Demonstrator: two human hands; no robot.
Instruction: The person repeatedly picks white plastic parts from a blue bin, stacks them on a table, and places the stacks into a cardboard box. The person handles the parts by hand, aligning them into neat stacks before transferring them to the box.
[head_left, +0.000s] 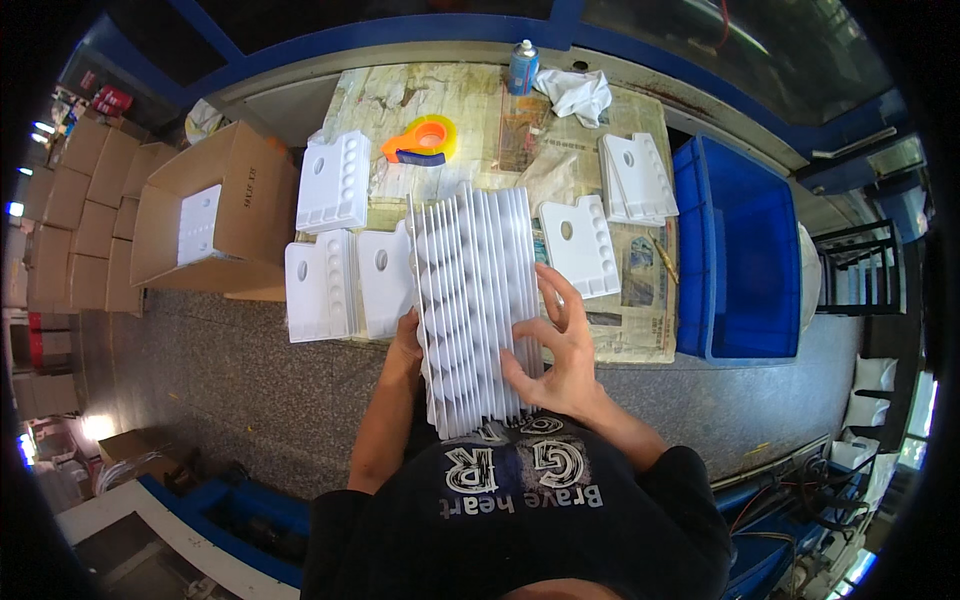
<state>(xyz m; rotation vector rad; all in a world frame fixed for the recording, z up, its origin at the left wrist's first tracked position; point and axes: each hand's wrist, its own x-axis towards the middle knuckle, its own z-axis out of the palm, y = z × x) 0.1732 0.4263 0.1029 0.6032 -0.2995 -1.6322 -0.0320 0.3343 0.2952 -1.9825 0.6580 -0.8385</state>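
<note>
A thick stack of white plastic paint palettes (470, 300) is held on edge in front of my chest, its thin rims and round wells facing up. My left hand (408, 335) grips the stack's left side, with most of its fingers hidden behind it. Against the right side rests my right hand (560, 350), its fingers bent and spaced apart with the tips on the outer palettes. Just beyond the stack, a single palette (582, 245) lies on the table to the right. Palette piles (318, 285) lie to the left, partly covered by the held stack.
The worktable (450, 90) bears an orange tape dispenser (425, 138), a spray can (523, 68), a white cloth (578, 95) and more palettes (638, 178). A blue crate (740, 250) stands on the right. On the left is an open cardboard box (250, 200) with palettes inside.
</note>
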